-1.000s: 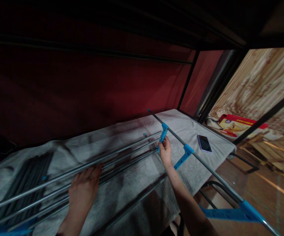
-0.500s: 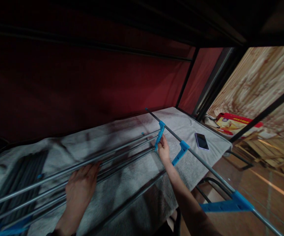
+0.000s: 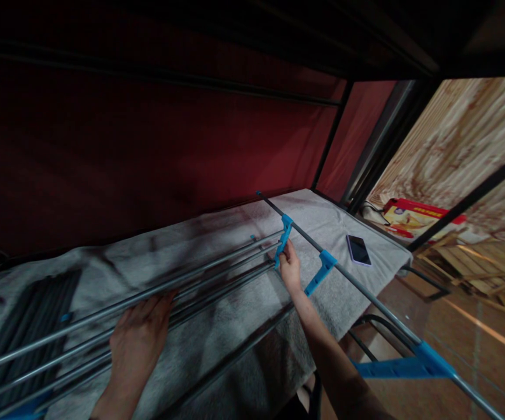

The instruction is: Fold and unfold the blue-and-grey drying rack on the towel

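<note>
Long grey metal tubes [image 3: 217,262] run side by side across the bed, their right ends meeting a blue plastic bracket [image 3: 283,240]. My right hand [image 3: 290,265] is closed on this bracket near the tube ends. Over the tubes lies my left hand [image 3: 141,331], its fingers curled around them and the fingertips partly hidden. The bracket sits on a long crosswise tube [image 3: 307,235], which also carries a second blue bracket [image 3: 321,271] and a larger blue bracket [image 3: 403,361] nearer to me. Another blue plastic part [image 3: 29,407] shows at the lower left.
A grey blanket [image 3: 252,315] covers the bed under the frame. A bundle of dark tubes [image 3: 34,321] lies at the left. A phone [image 3: 358,250] rests toward the right end. Black bed-frame posts [image 3: 333,140], a red box [image 3: 423,217] and wooden slats [image 3: 475,265] stand beyond.
My left hand has shifted slightly left along the tubes, still on them. My right hand keeps its hold on the blue bracket, almost unmoved.
</note>
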Motion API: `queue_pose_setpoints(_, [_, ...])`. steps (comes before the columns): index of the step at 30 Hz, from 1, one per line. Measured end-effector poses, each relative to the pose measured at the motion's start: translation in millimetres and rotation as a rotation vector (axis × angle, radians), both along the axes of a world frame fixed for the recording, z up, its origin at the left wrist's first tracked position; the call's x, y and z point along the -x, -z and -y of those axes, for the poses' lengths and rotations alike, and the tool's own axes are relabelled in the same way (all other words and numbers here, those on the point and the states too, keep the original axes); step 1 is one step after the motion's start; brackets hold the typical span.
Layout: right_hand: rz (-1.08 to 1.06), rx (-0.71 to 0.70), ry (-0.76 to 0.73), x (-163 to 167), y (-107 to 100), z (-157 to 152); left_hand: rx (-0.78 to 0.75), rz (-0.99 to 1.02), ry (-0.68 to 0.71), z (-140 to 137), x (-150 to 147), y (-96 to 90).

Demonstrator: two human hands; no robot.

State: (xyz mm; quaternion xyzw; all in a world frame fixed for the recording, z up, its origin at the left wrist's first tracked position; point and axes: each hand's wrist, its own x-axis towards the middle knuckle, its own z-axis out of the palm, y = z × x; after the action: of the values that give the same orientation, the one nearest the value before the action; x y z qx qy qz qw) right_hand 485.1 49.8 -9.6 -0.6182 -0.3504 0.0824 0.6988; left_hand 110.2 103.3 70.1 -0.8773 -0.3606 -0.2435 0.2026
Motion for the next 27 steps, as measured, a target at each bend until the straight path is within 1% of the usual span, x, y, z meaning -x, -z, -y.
queue_pose_setpoints(6, [0.011, 0.015, 0.017, 2.3, -4.2, 1.4, 0.071, 0.043, -0.021, 1.1, -0.3, -0.5])
queue_pose_setpoints(10, [0.021, 0.018, 0.018, 2.7, -4.3, 1.8, 0.059, 0.038, -0.004, -1.2, 1.5, 2.2])
queue_pose_setpoints(18, [0.033, 0.026, 0.006, 1.2, -2.0, 3.0, 0.050, 0.025, -0.018, -4.6, 4.1, 7.2])
queue_pose_setpoints(27, [0.019, 0.016, 0.007, 0.0, -3.2, 2.4, 0.012, 0.018, 0.018, -5.3, 4.5, 1.7])
